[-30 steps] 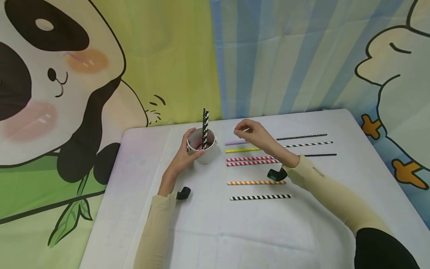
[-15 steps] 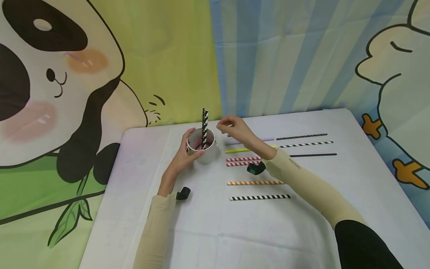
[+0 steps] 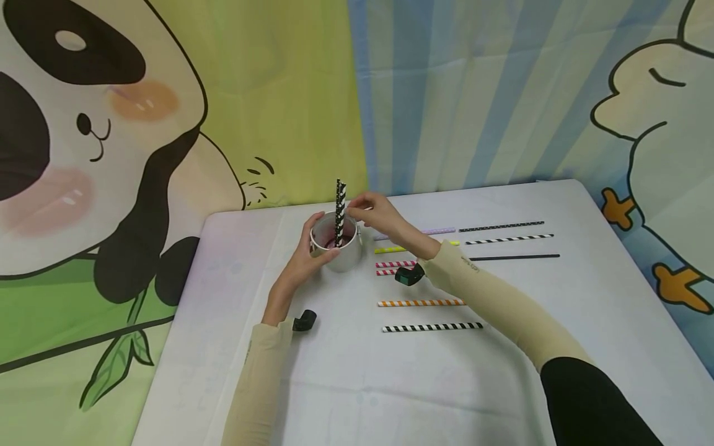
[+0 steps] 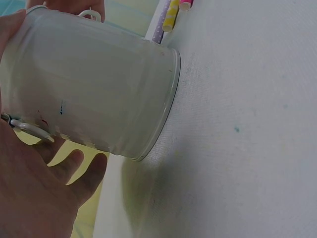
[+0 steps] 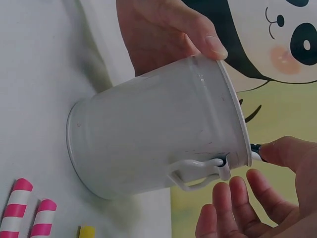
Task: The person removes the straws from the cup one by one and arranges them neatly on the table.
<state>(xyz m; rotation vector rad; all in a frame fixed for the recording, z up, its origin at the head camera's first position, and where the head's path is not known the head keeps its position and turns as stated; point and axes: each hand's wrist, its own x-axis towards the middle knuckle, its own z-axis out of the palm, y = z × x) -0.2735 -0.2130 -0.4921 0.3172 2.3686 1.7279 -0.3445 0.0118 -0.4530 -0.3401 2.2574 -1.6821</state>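
Observation:
My left hand (image 3: 308,251) holds a small white metal bucket (image 3: 347,259) at the table's back, thumb over the rim and fingers round the far side. Two paper straws (image 3: 340,204), one black with dots and one black-and-white striped, stand upright in it. My right hand (image 3: 379,217) is at the bucket's right rim, fingertips close to those straws. In the right wrist view its thumb (image 5: 285,151) overlaps the straws just above the rim, while the fingers (image 5: 240,198) are spread apart from the thumb near the bucket's side handle (image 5: 193,173).
Right of the bucket lie a purple straw (image 3: 440,231), a yellow straw (image 3: 390,250), red striped straws (image 3: 387,265), an orange striped straw (image 3: 421,303) and a black-and-white straw (image 3: 432,327). Three thin dark straws, including a plain black straw (image 3: 524,256), lie farther right. A printed curtain (image 3: 301,124) hangs behind the table.
My right hand has moved left across the purple and yellow straws to the bucket's rim. My left hand, the bucket and the straws in it have stayed in place.

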